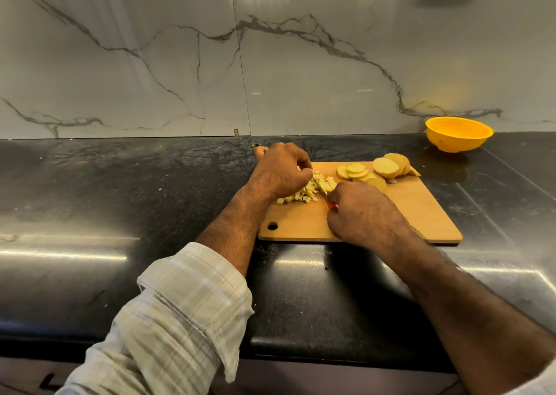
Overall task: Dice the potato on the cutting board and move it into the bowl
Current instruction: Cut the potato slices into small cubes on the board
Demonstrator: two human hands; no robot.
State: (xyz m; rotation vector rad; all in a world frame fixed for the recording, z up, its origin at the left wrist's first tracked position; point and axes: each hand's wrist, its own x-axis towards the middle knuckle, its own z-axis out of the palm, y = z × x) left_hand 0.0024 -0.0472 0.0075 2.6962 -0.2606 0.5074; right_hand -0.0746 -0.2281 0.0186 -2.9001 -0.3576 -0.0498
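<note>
Right grip (358, 211) holds knife (323, 192) mid-board (421, 214).

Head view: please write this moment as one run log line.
step: dicing | left hand: steadies pale potato pieces | right hand: grips orange-handled knife | round potato slices: uncut | yellow plastic bowl: empty

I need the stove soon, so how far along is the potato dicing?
Partly done. A pile of diced pieces lies on the cutting board. In hand: the left hand steadies potato strips while the right hand grips the knife. Left: the round slices at the board's far side are uncut, and nothing shows in the yellow bowl.
</note>
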